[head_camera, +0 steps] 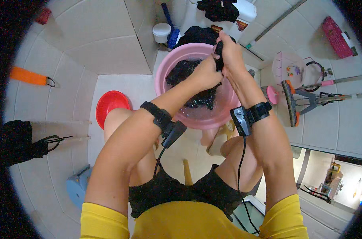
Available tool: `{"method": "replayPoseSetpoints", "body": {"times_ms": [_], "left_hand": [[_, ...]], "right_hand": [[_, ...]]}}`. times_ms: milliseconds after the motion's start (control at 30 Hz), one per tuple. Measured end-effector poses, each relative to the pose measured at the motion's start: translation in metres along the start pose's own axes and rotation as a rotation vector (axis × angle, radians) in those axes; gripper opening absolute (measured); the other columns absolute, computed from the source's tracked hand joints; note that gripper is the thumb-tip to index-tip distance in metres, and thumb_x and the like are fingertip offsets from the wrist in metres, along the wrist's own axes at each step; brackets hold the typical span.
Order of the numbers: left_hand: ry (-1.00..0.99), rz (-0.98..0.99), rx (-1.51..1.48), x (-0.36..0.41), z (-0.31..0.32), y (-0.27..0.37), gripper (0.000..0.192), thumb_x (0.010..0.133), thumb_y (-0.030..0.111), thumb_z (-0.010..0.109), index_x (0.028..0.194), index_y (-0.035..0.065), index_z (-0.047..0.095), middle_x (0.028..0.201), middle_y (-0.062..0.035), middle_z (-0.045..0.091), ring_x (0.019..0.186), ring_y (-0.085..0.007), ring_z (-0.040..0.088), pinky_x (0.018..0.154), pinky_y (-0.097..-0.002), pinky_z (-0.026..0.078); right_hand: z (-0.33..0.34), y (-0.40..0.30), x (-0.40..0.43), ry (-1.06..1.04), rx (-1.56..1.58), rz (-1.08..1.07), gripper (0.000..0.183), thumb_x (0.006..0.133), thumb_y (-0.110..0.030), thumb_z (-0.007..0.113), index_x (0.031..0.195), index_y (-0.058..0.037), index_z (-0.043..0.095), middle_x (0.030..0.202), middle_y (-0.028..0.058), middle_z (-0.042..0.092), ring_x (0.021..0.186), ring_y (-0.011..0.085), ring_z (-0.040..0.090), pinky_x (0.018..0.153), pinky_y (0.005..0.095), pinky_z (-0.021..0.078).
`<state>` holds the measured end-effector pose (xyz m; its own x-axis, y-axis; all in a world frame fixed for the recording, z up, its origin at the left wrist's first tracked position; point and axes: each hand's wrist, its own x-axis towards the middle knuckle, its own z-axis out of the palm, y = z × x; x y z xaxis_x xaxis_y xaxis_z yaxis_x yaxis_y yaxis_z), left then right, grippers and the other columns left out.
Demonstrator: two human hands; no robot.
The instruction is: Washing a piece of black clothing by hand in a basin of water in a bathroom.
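Observation:
Bunched black cloth (219, 59) is gripped between my two fists over the far right rim of a round pink plastic basin (160, 80). My left hand (208, 72) grasps its lower part, and my right hand (230, 53) clasps it just above and to the right. Inside the basin, more dark wet cloth (181, 73) lies in sudsy water (196, 113). Whether the held cloth joins the cloth in the water is hidden by my left hand and forearm. Both forearms wear black straps with cabled devices.
A red plastic basin (113, 103) sits left of my knee. Beyond the pink basin are black cloth (199, 35), a white lidded tub (162, 33) and a blue brush (173, 37). A mop head (289, 103) and pink basket (336, 37) are along the right wall.

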<state>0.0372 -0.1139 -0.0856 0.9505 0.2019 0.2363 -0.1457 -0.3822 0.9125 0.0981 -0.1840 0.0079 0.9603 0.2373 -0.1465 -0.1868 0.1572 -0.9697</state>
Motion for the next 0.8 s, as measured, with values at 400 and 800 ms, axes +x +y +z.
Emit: {"method": "replayPoseSetpoints", "body": {"times_ms": [400,800], "left_hand": [[-0.451,-0.42,-0.561,0.011,-0.08,0.047,0.034,0.085,0.017,0.074,0.116,0.0041,0.067,0.102,-0.0074,0.072,0.086,-0.017,0.069,0.08,-0.0326,0.056],[0.136,-0.41,-0.69,0.012,-0.116,0.051,0.03,0.097,0.018,0.061,0.121,-0.0001,0.063,0.106,-0.0119,0.07,0.091,-0.0205,0.067,0.083,-0.0333,0.053]], "right_hand": [[-0.049,-0.038,-0.028,-0.539,-0.056,0.388,0.041,0.09,-0.035,0.074,0.121,-0.0108,0.063,0.101,0.0024,0.07,0.09,0.0162,0.067,0.079,0.0344,0.0544],[-0.115,-0.01,-0.016,-0.394,-0.765,0.005,0.041,0.089,-0.027,0.07,0.12,-0.0001,0.067,0.111,0.0093,0.072,0.101,0.0213,0.065,0.092,0.0331,0.0502]]}}
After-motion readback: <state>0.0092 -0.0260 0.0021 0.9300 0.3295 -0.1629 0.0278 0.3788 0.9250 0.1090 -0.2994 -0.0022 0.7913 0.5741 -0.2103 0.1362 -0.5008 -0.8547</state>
